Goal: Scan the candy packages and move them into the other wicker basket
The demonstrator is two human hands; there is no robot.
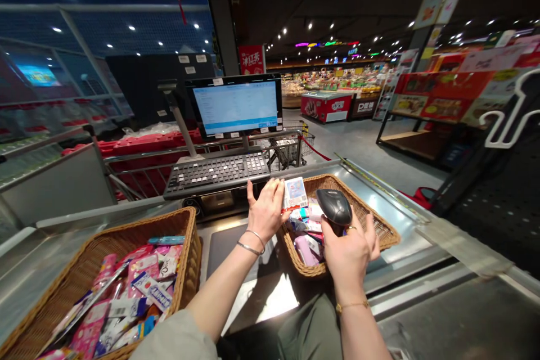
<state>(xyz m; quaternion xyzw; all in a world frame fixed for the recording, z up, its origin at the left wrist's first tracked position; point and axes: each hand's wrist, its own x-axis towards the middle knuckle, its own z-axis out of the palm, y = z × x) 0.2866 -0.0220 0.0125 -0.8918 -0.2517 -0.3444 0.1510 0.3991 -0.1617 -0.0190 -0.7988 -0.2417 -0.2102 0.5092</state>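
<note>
My left hand [266,208] is closed on a small white packet [295,193] with a printed code, over the near-left rim of the right wicker basket [382,230]. What the packet contains I cannot make out. A black handheld barcode scanner [334,206] sits in my right hand [348,247], its head pointing toward the packet and its handle mostly hidden by the fingers. Under both hands, the right basket holds several small packages and a pale pink bottle [306,251]. On the left stands another wicker basket [192,253], with many wrapped snacks [152,291] heaped inside.
A keyboard [217,171] and a lit monitor [235,106] stand behind the baskets. The metal counter [396,270] runs along the right. Beyond it are a shopping cart [291,146], a red freezer [326,107] and shelves of boxes [442,95]. A white hook [508,115] juts in at far right.
</note>
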